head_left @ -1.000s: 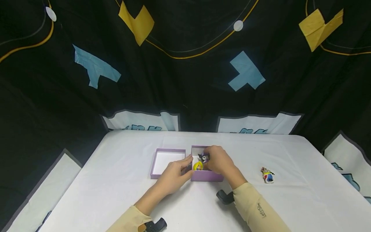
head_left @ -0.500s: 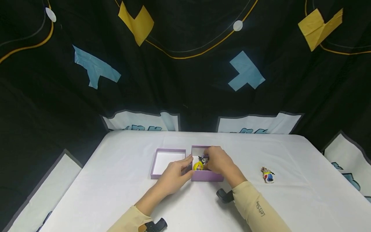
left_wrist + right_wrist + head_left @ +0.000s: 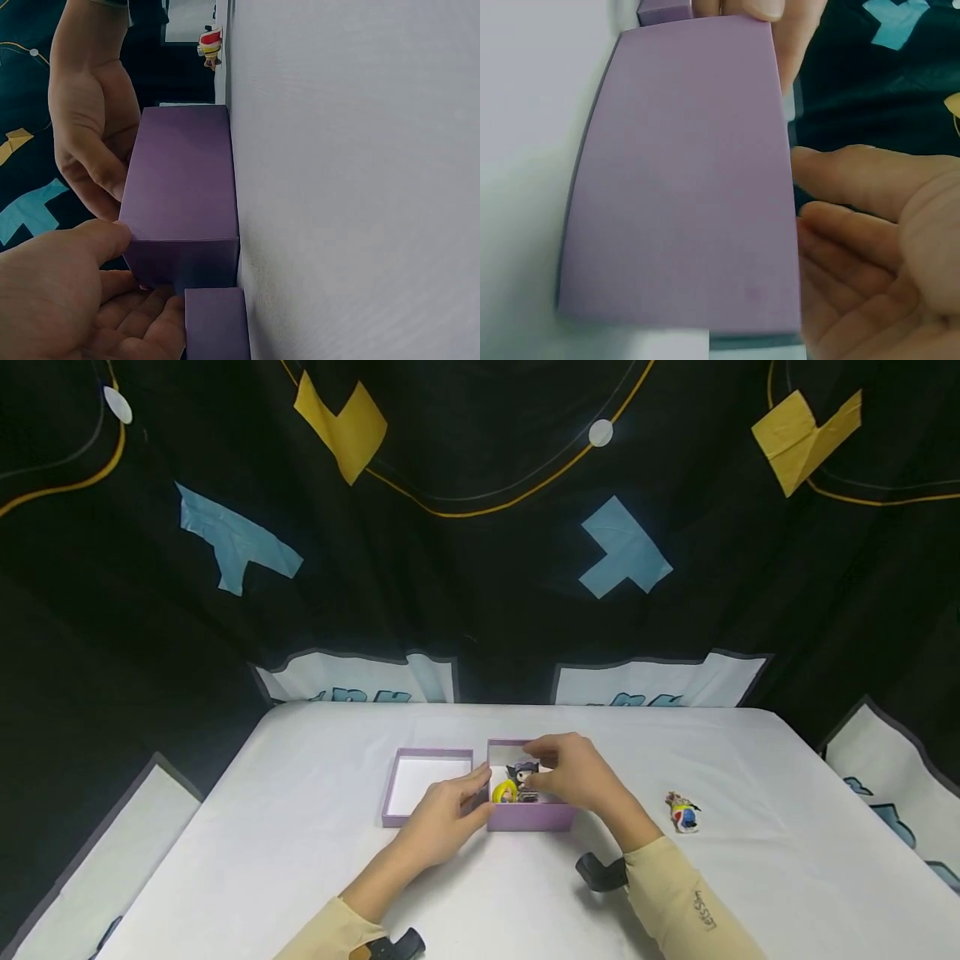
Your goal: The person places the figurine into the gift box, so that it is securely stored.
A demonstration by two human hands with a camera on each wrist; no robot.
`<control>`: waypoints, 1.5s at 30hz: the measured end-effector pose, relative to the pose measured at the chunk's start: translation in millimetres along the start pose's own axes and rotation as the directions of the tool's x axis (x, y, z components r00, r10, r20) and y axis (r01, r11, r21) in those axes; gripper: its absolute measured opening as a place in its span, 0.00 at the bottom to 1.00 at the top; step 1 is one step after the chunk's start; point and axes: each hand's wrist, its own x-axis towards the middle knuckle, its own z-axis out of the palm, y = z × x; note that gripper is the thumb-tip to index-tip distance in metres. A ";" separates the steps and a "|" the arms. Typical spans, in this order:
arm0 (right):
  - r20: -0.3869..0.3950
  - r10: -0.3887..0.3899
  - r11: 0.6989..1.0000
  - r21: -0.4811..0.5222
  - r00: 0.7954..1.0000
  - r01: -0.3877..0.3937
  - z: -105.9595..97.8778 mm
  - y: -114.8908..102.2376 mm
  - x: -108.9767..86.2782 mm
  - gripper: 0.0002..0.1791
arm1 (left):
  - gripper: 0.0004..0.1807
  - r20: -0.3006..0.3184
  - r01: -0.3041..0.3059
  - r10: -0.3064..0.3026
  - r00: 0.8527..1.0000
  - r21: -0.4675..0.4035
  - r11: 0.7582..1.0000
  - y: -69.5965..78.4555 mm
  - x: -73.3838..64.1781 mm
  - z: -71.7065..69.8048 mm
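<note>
A purple open-topped box (image 3: 531, 817) stands on the table, its inside white. Within it, a yellow-haired figurine (image 3: 505, 792) lies at the near left, beside a small black-and-white figurine (image 3: 522, 772). My left hand (image 3: 441, 817) rests against the box's left side, thumb at the near corner and fingers fairly straight. Over the box's right part, my right hand (image 3: 576, 772) has its thumb and fingers spread apart, the thumb close to the black-and-white figurine. Seen from the right wrist, the purple box wall (image 3: 679, 180) hides the fingertips and the figurines.
Left of the box lies a shallow purple lid (image 3: 392, 785), white inside up. A colourful figurine (image 3: 683, 814) lies on the white table (image 3: 750, 893) to the right. Dark patterned cloth (image 3: 465, 585) hangs behind the table.
My right hand's fingers have loosened and spread away from the black-and-white figurine, which now shows more fully in the box. The left hand keeps its place. The head view has shifted slightly.
</note>
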 end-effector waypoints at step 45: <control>-0.135 0.078 0.993 0.096 0.988 -0.065 -81.6 125.4 -72.1 0.29 | 0.28 -0.011 -0.007 0.007 1.000 -0.055 0.998 -4.2 2.2 4.1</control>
